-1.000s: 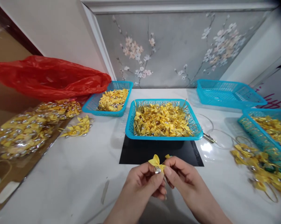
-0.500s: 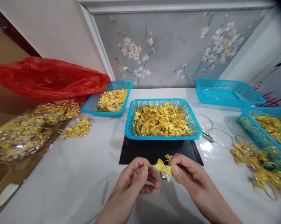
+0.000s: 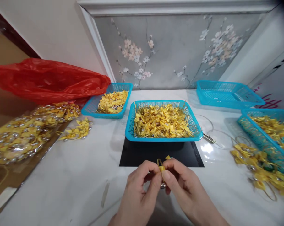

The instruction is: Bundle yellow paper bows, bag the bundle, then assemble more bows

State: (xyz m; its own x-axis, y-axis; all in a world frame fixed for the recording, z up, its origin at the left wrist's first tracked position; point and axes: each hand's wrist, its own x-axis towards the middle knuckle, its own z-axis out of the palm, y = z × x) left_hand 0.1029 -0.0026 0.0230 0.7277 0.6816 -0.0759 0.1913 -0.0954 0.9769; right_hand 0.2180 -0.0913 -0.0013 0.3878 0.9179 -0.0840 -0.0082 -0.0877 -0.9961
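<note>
Between my two hands is a small yellow ribbon bow [image 3: 161, 169] with a gold cord loop and a silver bell [image 3: 163, 185] hanging under it. My left hand [image 3: 144, 185] pinches the bow's left side between thumb and fingers. On the other side, my right hand [image 3: 182, 182] has its thumb pressed on the bow, its fingers curled behind. Most of the bow is hidden by the fingertips. Just beyond the hands, a blue basket [image 3: 164, 139] full of similar yellow bows with gold cords stands partly on a black mat [image 3: 156, 155].
Bagged yellow bows with silver bells [image 3: 21, 135] lie at left, below a red plastic bag [image 3: 50, 83]. A second blue basket [image 3: 90, 110] holds more bows. At right are a blue tray [image 3: 229, 94], another basket [image 3: 252, 131], strung bows [image 3: 259, 166] and a metal tool [image 3: 209, 138].
My left hand has moved right and closed on the bow, so both hands now meet at it. The bow is more covered, and its cord loop stands up between the fingers.
</note>
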